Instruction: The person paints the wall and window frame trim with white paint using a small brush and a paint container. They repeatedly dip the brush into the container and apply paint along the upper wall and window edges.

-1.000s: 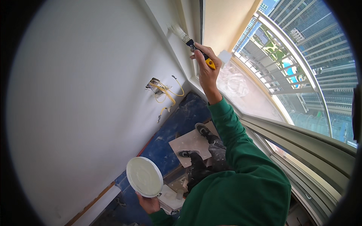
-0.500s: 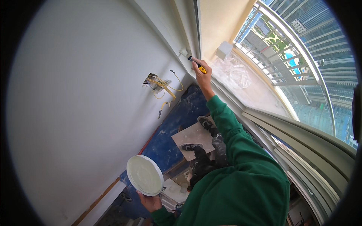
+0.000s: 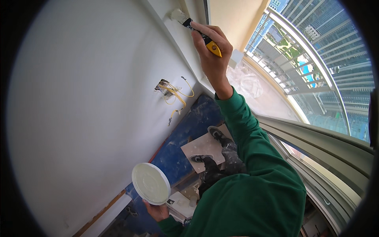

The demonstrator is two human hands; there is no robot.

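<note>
Here's the right hand [image 3: 215,65], out of a green sleeve [image 3: 244,126], up and to the right of the electrical box [image 3: 162,85], fingers and thumb closed round the black-and-yellow handle of a flat paintbrush [image 3: 188,23]. A firm pinch, the handle's yellow butt poking out by the palm, and the pale bristles appear to touch the white window reveal [image 3: 167,29], above the box!

Down below the box, the left hand [image 3: 158,212] grips the rim of a round white lid [image 3: 151,184], its face turned up and coated in something pale; the fingers underneath are hidden.

Out to the surface: a smooth, pale wall [image 3: 87,98] spreads left of the box, and yellow wires [image 3: 175,96] spill from the opening itself. Below and right of it, two dark shoes [image 3: 202,158] stand on a pale square board [image 3: 191,148], over a scuffed blue floor covering [image 3: 177,130].

Right of the box now, crumpled clear plastic sheeting [image 3: 250,85] lies outside the window, with a curved balcony railing [image 3: 335,91] beyond it, and farther off, a blue pool [image 3: 306,71] and glassy high-rises [image 3: 347,47]!
</note>
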